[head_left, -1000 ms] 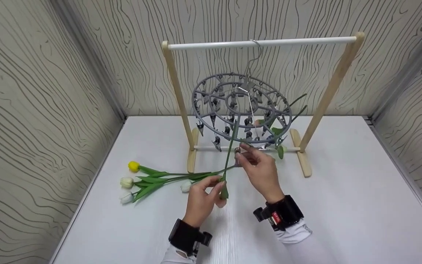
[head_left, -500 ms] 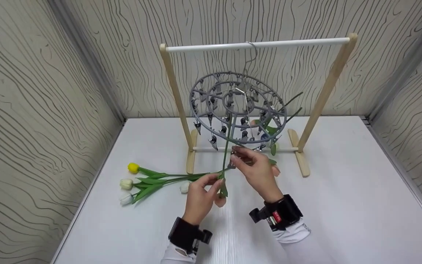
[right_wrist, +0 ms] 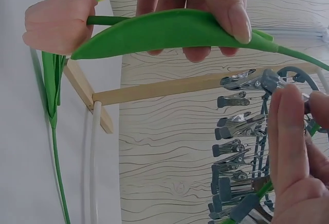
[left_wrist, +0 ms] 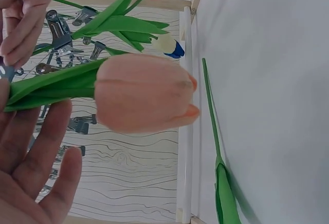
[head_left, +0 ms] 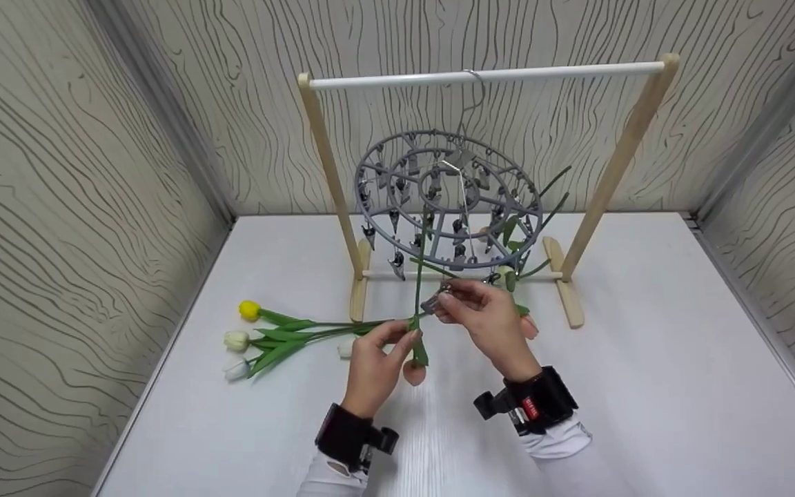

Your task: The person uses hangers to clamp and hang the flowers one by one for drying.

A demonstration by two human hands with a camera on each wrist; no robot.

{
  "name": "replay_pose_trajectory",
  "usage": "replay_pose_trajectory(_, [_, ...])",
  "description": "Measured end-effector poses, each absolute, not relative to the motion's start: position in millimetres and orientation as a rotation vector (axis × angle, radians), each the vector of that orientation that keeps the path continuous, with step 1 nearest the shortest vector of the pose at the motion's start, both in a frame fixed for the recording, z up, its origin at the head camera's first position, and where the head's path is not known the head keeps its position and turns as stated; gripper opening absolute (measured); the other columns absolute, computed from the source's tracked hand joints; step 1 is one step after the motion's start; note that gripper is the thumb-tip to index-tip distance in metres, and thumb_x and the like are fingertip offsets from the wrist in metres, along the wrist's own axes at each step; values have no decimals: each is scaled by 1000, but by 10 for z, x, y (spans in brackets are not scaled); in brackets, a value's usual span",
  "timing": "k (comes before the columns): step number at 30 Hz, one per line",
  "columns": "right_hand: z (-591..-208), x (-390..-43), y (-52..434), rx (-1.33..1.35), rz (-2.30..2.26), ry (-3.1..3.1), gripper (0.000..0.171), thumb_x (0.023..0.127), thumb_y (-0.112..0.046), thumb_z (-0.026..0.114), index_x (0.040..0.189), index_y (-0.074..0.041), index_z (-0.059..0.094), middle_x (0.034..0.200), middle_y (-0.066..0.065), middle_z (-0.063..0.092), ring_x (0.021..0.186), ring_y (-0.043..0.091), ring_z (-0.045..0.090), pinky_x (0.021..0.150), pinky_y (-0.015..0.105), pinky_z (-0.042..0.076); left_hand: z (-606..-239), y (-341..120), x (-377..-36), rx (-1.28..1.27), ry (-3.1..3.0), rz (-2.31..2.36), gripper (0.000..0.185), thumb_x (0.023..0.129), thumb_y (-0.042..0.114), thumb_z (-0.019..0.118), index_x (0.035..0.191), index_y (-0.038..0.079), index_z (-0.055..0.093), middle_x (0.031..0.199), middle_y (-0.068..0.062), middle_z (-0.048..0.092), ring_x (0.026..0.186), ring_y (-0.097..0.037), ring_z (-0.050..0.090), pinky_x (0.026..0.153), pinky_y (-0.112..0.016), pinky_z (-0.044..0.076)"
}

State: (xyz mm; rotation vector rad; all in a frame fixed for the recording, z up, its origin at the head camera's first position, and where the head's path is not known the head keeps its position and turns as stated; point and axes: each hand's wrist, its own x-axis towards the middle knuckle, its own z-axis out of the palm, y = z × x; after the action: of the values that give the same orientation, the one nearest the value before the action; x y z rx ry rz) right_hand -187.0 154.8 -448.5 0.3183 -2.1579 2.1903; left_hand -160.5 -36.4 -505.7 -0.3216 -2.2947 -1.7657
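Pink tulip (head_left: 414, 373) held head-down just in front of the round clip hanger (head_left: 448, 200), its stem (head_left: 417, 290) rising toward the hanger's near rim. Left hand (head_left: 373, 366) pinching the stem and a leaf between thumb and fingertips, just below and in front of the hanger. Right hand (head_left: 491, 321) at the hanger's near rim, thumb and forefinger squeezing a metal clip (head_left: 433, 301) beside the stem.

Seen only from the head view: wooden rack (head_left: 321, 159) with white bar carrying the hanger, and three more tulips (head_left: 246, 338), yellow and white, lying on the worktop (head_left: 646, 386) to the left of the hanger. Seen only from the left wrist view: pink bloom (left_wrist: 144, 93) filling the frame, petals closed, and one loose green stem on the worktop. Seen only from the right wrist view: rows of metal clips (right_wrist: 236, 131) hanging under the hanger, left hand's fingers (right_wrist: 226, 8) curled over a long green leaf (right_wrist: 169, 31).

Hard to tell whether the clip already bites the stem; contact point hidden by the fingers. Other flowers already hanging on the hanger's far right side, partly covered by its rings. Right hand cut off at the frame edge in its own wrist view.
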Motion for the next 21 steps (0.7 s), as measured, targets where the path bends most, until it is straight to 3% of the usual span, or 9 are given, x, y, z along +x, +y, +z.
replay_pose_trajectory(9, [-4485, -1888, 1583, 357, 2214, -2162, 29, 93, 1, 72, 119, 11, 64, 101, 20, 69, 85, 23, 76, 80, 37, 61, -5054, -358, -1637, -303, -2302, -1798, 17, 97, 23, 72, 109, 13, 77, 95, 5, 76, 93, -12, 71, 91, -35, 54])
replay_pose_trajectory(21, [-4458, -1898, 1520, 369, 2159, -2191, 31, 92, -2, 74, 121, 8, 66, 104, 20, 70, 87, 23, 75, 81, 37, 62, -5051, -368, -1657, -376, -2270, -1672, 16, 96, 18, 73, 109, 8, 77, 94, 0, 77, 90, -14, 73, 80, -30, 58])
